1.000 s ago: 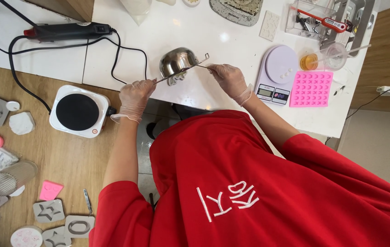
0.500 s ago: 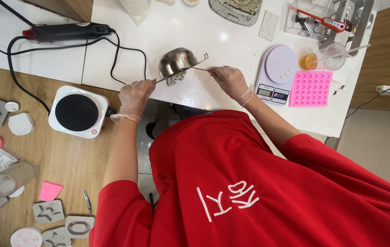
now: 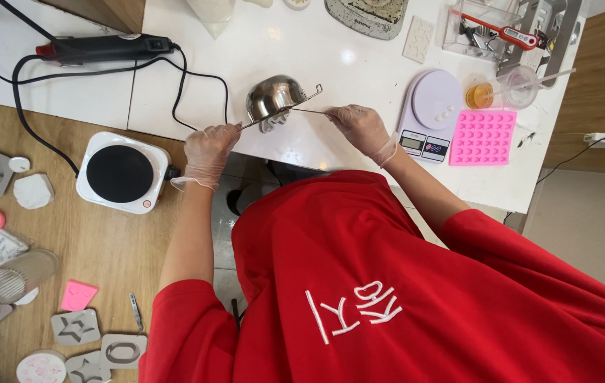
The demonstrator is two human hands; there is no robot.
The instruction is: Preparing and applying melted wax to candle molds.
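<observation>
My gloved left hand (image 3: pixel 209 152) grips the long wire handle of a small steel melting pot (image 3: pixel 272 96), tilted above a small white mould (image 3: pixel 273 124) on the white table (image 3: pixel 331 57). My gloved right hand (image 3: pixel 360 128) pinches a thin metal stick (image 3: pixel 308 110) whose tip reaches the pot's rim. What is inside the pot is hidden.
A white hot plate (image 3: pixel 121 172) sits to the left on the wooden top. To the right lie a lilac kitchen scale (image 3: pixel 430 113), a pink silicone mould (image 3: pixel 482 137), and a cup of amber liquid (image 3: pixel 484 94). A black heat gun (image 3: pixel 104 48) trails cords. Grey moulds (image 3: pixel 75 327) lie lower left.
My right hand and the stick have shifted slightly down and to the right; the pot stays tilted in the same place.
</observation>
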